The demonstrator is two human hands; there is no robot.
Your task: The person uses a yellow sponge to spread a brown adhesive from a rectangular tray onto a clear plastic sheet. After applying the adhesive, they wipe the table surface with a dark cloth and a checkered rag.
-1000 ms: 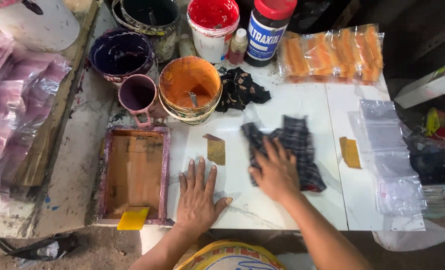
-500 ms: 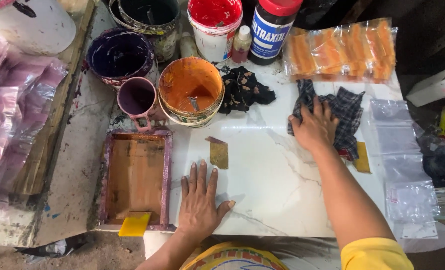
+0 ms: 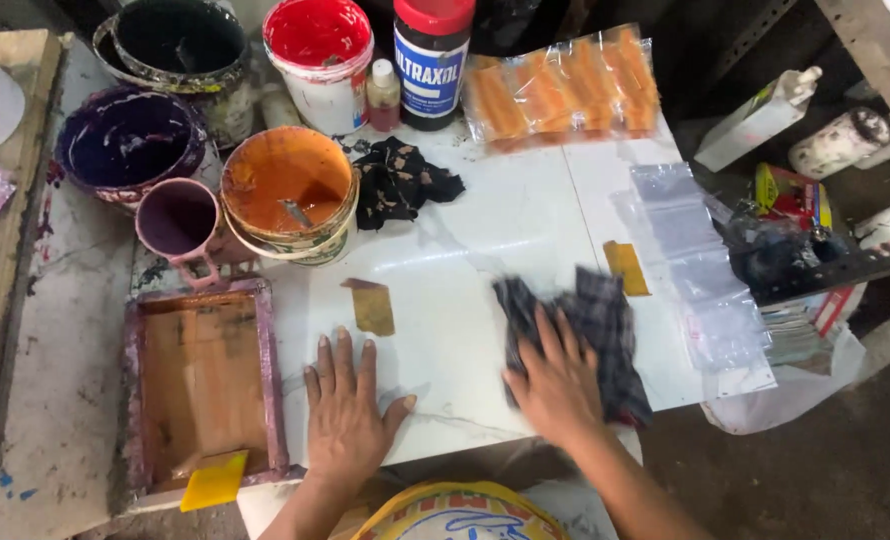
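My right hand point(image 3: 555, 385) presses flat on a dark checked cloth point(image 3: 600, 320) lying on the white marble-look tabletop point(image 3: 485, 250); hand and cloth are motion-blurred. My left hand point(image 3: 345, 410) rests flat, fingers spread, on the tabletop near its front edge, holding nothing. Just beyond its fingertips lies a small tan card point(image 3: 373, 306). A wooden printing screen frame point(image 3: 203, 385) sits to the left of that hand, with a yellow squeegee piece point(image 3: 213, 482) at its near corner.
Open paint tubs stand at the back left: orange point(image 3: 287, 190), purple point(image 3: 125, 140), dark point(image 3: 180, 40), red point(image 3: 317, 40), plus a purple mug point(image 3: 177, 222). A black rag point(image 3: 400, 180), a red-capped jar point(image 3: 431, 60), packed orange pieces point(image 3: 565, 90) and clear bags point(image 3: 690, 260) lie nearby.
My right hand swept the checked cloth from the table's middle out to the far right, then back toward the front middle. The left hand stayed planted.
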